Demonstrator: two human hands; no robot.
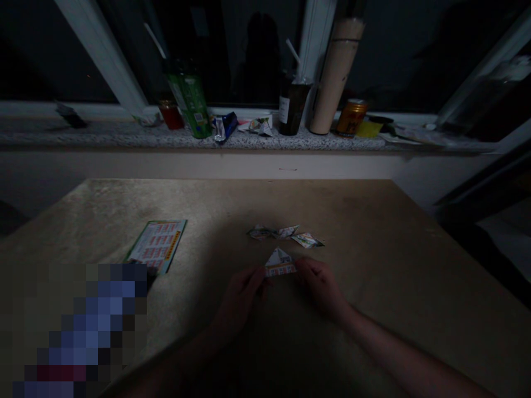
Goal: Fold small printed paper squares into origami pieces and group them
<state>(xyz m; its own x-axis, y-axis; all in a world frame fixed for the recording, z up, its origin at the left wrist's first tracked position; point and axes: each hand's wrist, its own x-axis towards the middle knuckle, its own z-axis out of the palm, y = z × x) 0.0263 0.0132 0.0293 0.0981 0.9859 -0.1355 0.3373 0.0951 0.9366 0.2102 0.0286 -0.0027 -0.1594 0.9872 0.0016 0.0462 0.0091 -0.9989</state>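
A small folded piece of printed paper [280,263], shaped like a triangle over a strip, lies on the brown table [373,249]. My left hand [240,298] pinches its left end and my right hand [319,283] pinches its right end, both with fingers closed on it. Just beyond it lie several other small folded paper pieces [286,234] in a row.
A printed sheet with red boxes [157,246] lies flat at the left of the table. On the stone window sill [103,135] behind stand a green bottle [188,99], a red jar [171,114], a dark cup with straw [291,105], a tall beige tube [336,77] and an orange can [350,117].
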